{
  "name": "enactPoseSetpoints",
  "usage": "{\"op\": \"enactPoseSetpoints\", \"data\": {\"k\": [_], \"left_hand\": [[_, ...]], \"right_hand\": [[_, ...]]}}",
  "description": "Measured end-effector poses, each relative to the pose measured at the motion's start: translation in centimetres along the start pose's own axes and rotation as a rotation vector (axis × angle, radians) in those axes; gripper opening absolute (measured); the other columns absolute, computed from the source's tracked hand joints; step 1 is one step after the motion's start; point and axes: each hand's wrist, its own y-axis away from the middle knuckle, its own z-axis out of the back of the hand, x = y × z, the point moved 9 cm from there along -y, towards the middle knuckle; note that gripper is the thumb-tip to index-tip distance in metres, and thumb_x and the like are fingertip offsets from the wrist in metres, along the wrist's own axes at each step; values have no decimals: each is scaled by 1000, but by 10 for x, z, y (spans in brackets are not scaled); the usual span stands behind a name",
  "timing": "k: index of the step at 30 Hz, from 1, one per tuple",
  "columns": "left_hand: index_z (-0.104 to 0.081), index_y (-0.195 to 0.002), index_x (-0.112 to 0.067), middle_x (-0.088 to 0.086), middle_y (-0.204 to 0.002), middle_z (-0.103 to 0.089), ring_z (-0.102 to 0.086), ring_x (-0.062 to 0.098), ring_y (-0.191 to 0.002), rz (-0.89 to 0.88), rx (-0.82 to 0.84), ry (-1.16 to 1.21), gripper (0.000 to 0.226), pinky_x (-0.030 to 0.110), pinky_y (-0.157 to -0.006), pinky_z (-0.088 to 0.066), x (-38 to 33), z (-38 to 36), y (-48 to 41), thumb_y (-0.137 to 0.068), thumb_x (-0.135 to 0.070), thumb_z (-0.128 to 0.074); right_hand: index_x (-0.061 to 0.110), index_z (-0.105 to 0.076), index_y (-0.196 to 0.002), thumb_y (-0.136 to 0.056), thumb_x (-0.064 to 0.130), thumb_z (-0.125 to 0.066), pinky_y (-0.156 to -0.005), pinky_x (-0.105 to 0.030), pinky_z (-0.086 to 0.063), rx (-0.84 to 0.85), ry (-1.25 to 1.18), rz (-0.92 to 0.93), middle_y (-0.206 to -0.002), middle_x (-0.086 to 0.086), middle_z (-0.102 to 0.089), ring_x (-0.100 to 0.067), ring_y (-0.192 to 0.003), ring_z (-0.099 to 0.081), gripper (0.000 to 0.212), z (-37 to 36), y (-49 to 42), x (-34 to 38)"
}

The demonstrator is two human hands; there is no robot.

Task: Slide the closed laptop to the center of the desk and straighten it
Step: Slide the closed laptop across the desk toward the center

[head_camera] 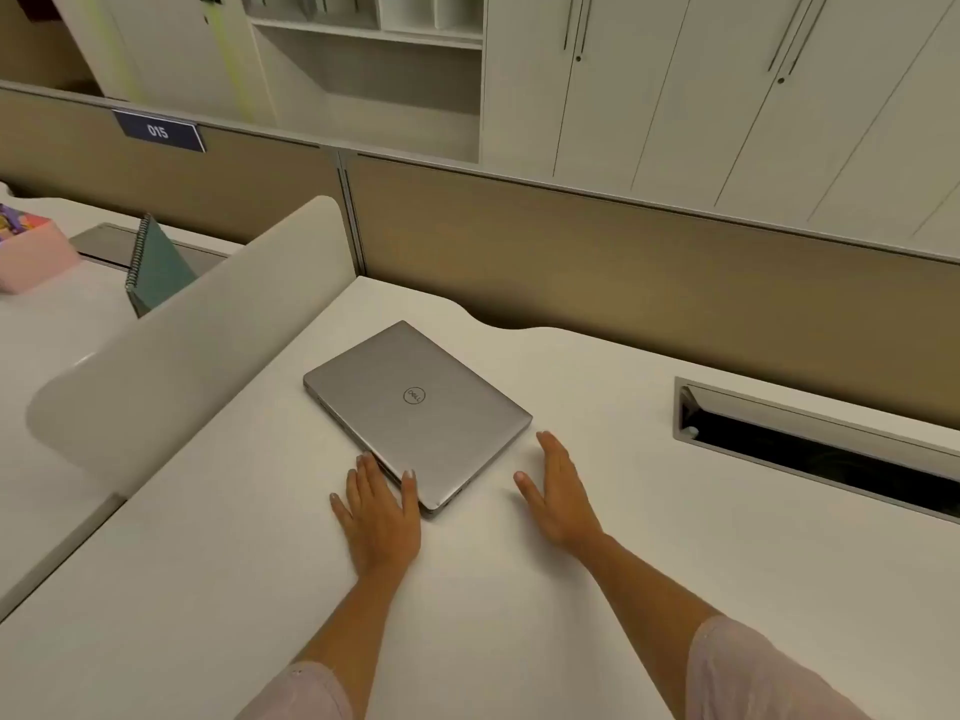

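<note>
One closed laptop [418, 407] lies skewed near the desk's [597, 589] left end. Two hands: the left hand [379, 517] lies flat, fingers spread, touching its near corner; the right hand [558, 493] is open just beside it, gripping nothing. Best press both edges evenly, then push right while turning it square

- One head-worn view looks forward and steeply down from close above the white desk [597, 589].
- It faces the partition [623, 262] and cabinets [727, 85] beyond.
</note>
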Motion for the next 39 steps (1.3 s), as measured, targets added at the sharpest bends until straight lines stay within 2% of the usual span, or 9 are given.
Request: {"op": "enactPoseSetpoints", "data": {"k": [7, 13, 17, 21, 23, 27, 32, 35, 39], "left_hand": [[-20, -151, -4, 10, -156, -31, -23, 25, -146, 56, -36, 9, 72, 52, -120, -5, -2, 2, -9, -98, -49, -35], [-19, -152, -4, 10, -157, -29, -20, 26, -147, 91, -32, 27, 72, 50, -119, -3, -3, -2, -8, -98, -48, -36], [-2, -152, -2, 11, -162, -12, -5, 26, -149, 247, 86, 92, 80, 50, -120, 1, -10, -12, -12, -97, -45, -40], [9, -150, 1, 14, -161, -5, -6, 28, -147, 477, 223, 240, 102, 44, -119, -9, -27, -17, -18, -88, -48, -54], [11, -150, 0, 15, -158, -9, -15, 31, -141, 604, 249, 372, 106, 43, -115, -22, -35, -17, -19, -86, -51, -57], [1, -151, -1, 18, -148, -23, -27, 33, -131, 797, 219, 479, 104, 42, -106, -31, -36, -11, -23, -85, -56, -56], [-26, -141, -5, 18, -142, -29, -35, 38, -126, 917, 194, 631, 80, 50, -105, -36, -14, -7, -25, -84, -51, -59], [-33, -137, -4, 17, -143, -31, -39, 36, -125, 943, 189, 722, 75, 46, -101, -36, -3, -6, -23, -85, -52, -60], [-32, -141, -1, 14, -147, -36, -38, 31, -134, 876, 244, 821, 74, 43, -112, -32, 3, -11, -31, -90, -49, -55]], "right_hand": [[5, -14, -151, -93, 36, -60, -118, -34, -13, 79, 14, -94, -160, -13, -12, -25, -148, -11, 81, -2, -53, 5], [4, -29, -145, -90, 31, -65, -110, -41, -34, 197, -74, -191, -146, -16, -39, -30, -132, -40, 71, -9, -82, 6], [5, -41, -137, -89, 36, -66, -95, -31, -38, 165, -187, -211, -138, -12, -47, -22, -114, -49, 63, -7, -89, 10], [9, -38, -143, -86, 47, -66, -110, -46, -37, 170, -280, -285, -142, -10, -46, -31, -131, -43, 74, -11, -92, 9], [10, -37, -143, -86, 47, -66, -109, -40, -37, 152, -326, -316, -143, -8, -46, -29, -131, -44, 74, -10, -93, 7], [12, -44, -140, -87, 44, -66, -96, -31, -40, 116, -456, -396, -139, -10, -52, -24, -124, -51, 65, -1, -92, -7], [8, -47, -137, -83, 38, -73, -102, -41, -47, 151, -467, -434, -134, -12, -55, -27, -118, -56, 67, -5, -88, -14], [10, -62, -112, -75, 47, -78, -81, -31, -51, 193, -416, -450, -108, -6, -61, -21, -94, -62, 55, -8, -88, -11], [12, -60, -84, -63, 61, -81, -52, -23, -31, 327, -323, -457, -69, 3, -50, -12, -59, -45, 57, -9, -82, 1]]}}
